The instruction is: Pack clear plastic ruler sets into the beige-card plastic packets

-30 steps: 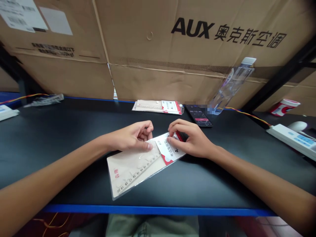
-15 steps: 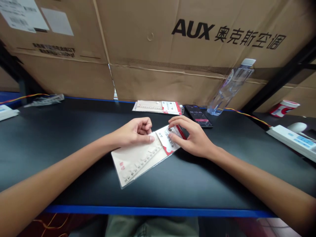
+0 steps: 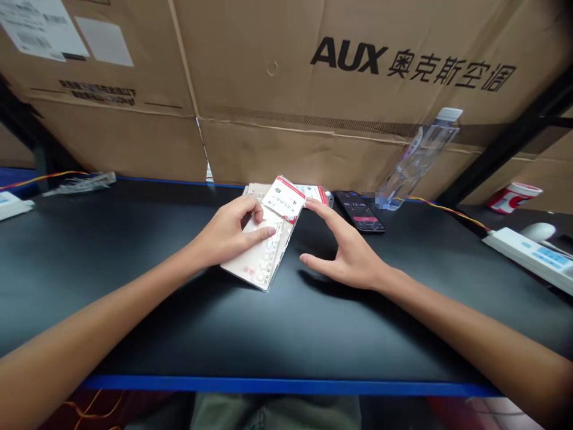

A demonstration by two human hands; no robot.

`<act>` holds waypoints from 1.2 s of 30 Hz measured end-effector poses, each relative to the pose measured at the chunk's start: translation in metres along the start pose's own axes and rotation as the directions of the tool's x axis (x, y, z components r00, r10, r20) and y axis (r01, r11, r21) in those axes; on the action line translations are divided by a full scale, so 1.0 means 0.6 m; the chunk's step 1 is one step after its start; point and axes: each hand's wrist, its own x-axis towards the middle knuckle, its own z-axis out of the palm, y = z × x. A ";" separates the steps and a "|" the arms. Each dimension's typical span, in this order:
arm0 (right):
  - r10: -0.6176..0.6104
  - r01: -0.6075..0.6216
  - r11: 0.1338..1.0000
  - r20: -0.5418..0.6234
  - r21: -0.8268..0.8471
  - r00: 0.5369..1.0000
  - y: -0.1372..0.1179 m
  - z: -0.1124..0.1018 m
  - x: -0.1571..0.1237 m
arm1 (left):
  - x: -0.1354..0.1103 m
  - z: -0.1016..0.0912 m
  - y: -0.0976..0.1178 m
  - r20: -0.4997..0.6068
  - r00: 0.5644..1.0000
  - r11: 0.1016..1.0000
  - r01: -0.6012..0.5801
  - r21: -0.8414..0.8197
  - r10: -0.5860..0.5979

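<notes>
My left hand [image 3: 230,230] grips a ruler set [image 3: 255,261] in a clear plastic packet, its thumb lying on top and the other fingers curled at the left edge. The packet slants up and away, its red-and-white header card [image 3: 285,199] at the far end. Beyond it, partly covered, lies a second packaged ruler set [image 3: 314,192] near the back of the table. My right hand [image 3: 347,251] is just right of the held packet, thumb and fingers spread, with nothing in it.
A phone [image 3: 360,212] with a running timer lies at the back right, beside a leaning clear water bottle [image 3: 421,156]. Farther right are a white power strip [image 3: 530,254] and a red-and-white cup [image 3: 514,197]. A large cardboard box [image 3: 268,89] walls off the back.
The ruler set has swung to a steeper angle and moved away from me, its header card now overlapping the second set. My right hand has let go and opened.
</notes>
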 end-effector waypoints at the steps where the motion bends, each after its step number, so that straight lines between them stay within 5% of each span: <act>1: 0.001 -0.001 1.000 0.001 0.002 1.000 0.001 0.000 0.000 | -0.001 -0.001 0.004 -0.049 0.999 1.000 -0.014 0.009 0.015; 5: -0.036 0.028 0.998 0.153 0.052 0.988 0.004 -0.001 -0.003 | -0.005 -0.008 0.023 -0.203 0.972 0.993 -0.116 0.030 0.120; 9: -0.105 0.090 0.994 0.320 0.063 0.942 0.000 0.000 -0.005 | -0.007 -0.009 0.027 -0.157 0.965 0.978 -0.203 0.053 0.209; 17: -0.026 0.026 1.000 0.328 0.004 0.944 -0.003 0.002 -0.008 | -0.009 0.005 0.017 0.089 0.962 0.965 -0.261 0.006 0.260; 23: 0.008 -0.008 1.000 0.299 -0.002 0.954 -0.001 0.003 -0.010 | -0.015 0.009 0.013 0.195 0.969 0.982 -0.169 0.088 0.149; 36: 0.019 0.004 0.998 0.363 -0.062 0.931 -0.001 0.001 -0.010 | -0.016 0.029 -0.007 -0.013 0.980 0.960 -0.193 0.204 0.200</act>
